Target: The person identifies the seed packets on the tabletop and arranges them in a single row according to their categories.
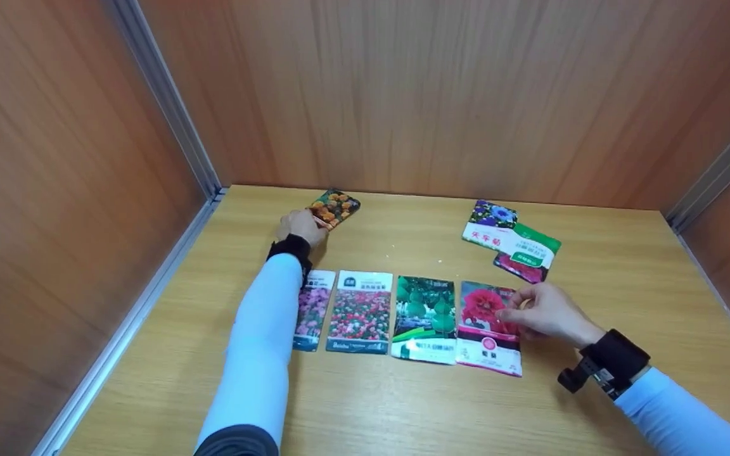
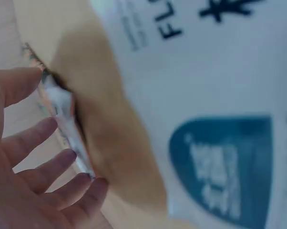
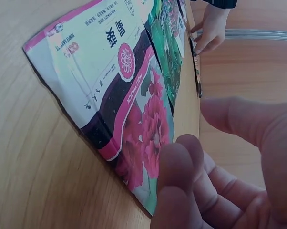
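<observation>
At the back left, my left hand (image 1: 302, 227) has its thumb and fingertips at the near end of an orange-flowered seed packet (image 1: 338, 208). In the left wrist view that packet (image 2: 65, 107) appears nearly edge-on, between thumb and fingers. My right hand (image 1: 545, 311) hovers at the right edge of a hollyhock seed packet (image 1: 488, 332), thumb and fingers apart, with nothing between them in the right wrist view. The hollyhock packet ends a row with a green gourd packet (image 1: 424, 320), a pink-flowered packet (image 1: 360, 313) and a purple-flowered packet (image 1: 313, 310), partly behind my left arm.
At the back right, a blue-flowered packet (image 1: 492, 221), a green and white packet (image 1: 533, 246) and a dark pink packet (image 1: 522, 266) overlap. Wooden panels (image 1: 441, 95) with metal edging enclose the table (image 1: 371, 405) at the back and sides.
</observation>
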Motion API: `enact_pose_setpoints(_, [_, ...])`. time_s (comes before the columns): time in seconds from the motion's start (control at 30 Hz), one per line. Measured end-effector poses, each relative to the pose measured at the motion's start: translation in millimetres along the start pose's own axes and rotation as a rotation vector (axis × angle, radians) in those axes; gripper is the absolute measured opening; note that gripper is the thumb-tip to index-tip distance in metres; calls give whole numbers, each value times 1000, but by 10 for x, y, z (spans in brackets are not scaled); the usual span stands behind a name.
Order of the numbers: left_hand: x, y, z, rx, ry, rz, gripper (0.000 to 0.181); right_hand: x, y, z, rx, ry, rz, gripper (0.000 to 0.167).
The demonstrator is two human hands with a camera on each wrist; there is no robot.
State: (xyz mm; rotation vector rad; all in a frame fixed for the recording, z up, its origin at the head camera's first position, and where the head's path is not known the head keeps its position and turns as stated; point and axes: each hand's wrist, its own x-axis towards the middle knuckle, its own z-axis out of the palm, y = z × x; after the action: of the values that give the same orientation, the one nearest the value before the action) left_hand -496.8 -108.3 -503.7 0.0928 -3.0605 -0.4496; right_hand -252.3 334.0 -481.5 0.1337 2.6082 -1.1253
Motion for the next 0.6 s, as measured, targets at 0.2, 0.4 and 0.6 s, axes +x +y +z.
enact_pose_setpoints(0.2, [69, 40, 61, 51, 9, -71, 67, -42, -1, 15, 11, -32, 6, 44])
enact_pose_setpoints(0.4, [93, 12, 75, 17, 7, -80, 81, -30, 17, 78, 26, -56, -3, 41])
enact_pose_setpoints(0.6, [151, -27, 13, -77, -102, -58, 94, 8, -1, 113, 61, -76, -46, 39])
